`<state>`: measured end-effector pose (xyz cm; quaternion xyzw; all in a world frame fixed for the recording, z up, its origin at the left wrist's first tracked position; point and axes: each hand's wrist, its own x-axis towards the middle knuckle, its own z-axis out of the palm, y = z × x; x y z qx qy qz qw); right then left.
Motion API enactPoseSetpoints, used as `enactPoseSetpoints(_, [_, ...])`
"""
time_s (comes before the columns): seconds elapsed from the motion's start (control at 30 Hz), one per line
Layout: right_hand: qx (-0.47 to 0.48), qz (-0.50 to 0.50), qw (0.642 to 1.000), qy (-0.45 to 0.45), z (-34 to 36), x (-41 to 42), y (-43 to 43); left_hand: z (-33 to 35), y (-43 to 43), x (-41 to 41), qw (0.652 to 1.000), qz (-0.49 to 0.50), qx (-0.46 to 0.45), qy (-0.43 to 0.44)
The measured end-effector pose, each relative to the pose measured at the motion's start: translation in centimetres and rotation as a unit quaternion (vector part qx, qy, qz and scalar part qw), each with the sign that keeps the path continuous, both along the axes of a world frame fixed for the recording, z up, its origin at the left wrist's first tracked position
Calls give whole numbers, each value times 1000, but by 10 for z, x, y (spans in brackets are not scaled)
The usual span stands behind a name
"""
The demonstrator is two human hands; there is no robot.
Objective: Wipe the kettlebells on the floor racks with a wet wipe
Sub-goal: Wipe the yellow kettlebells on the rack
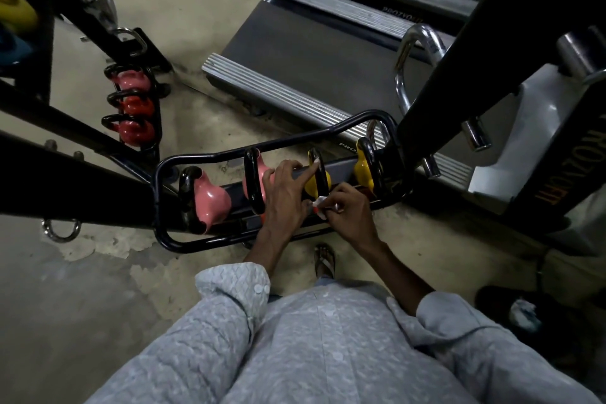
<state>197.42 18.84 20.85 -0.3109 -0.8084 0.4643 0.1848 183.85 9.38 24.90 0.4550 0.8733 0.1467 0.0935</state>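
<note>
- Yellow kettlebell (328, 181) lies on its side in the black tubular floor rack (196, 157), its glossy black loop handle crosswise to the rail.
- Left hand (288, 193) grips nothing, forefinger stretched onto that handle.
- Right hand (349, 211) pinches a crumpled white wet wipe (319, 207) against the smooth body's near side.

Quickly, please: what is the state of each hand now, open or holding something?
Left hand: open, index finger touching the handle of a yellow kettlebell.
Right hand: closed, pinching the wipe.
</note>
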Motion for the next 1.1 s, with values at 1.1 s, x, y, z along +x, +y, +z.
enactPoseSetpoints(1.1, [-483, -270, 832, -55, 4, -99, 57, -13, 0, 5, 999, 29, 10, 36])
